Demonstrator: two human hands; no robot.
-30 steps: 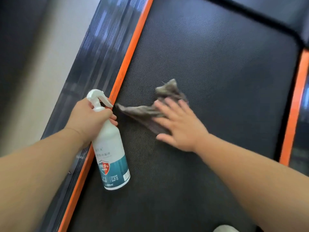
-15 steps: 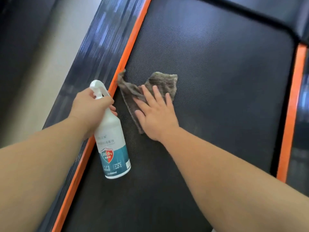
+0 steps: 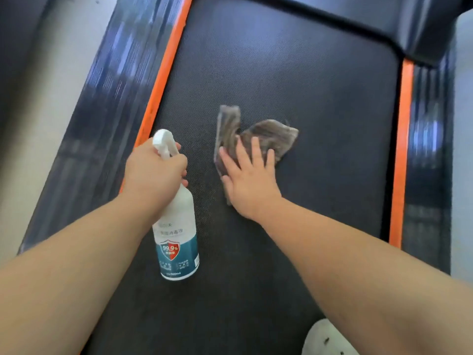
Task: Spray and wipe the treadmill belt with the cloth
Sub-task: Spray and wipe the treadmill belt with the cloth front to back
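Note:
The black textured treadmill belt fills the middle of the head view. A crumpled grey-brown cloth lies on it near the centre. My right hand presses flat on the cloth's near part, fingers spread and straight. My left hand grips the neck of a white spray bottle with a teal label and a red shield. The bottle hangs over the belt's left part, its white trigger head pointing up and away from me.
Orange strips border the belt on the left and right, with dark ribbed side rails beyond them. A black motor cover closes the far end. Pale floor lies to the left. A whitish object shows at the bottom.
My right hand has slid the cloth from the belt's left edge toward the centre. My left hand still holds the bottle in about the same place.

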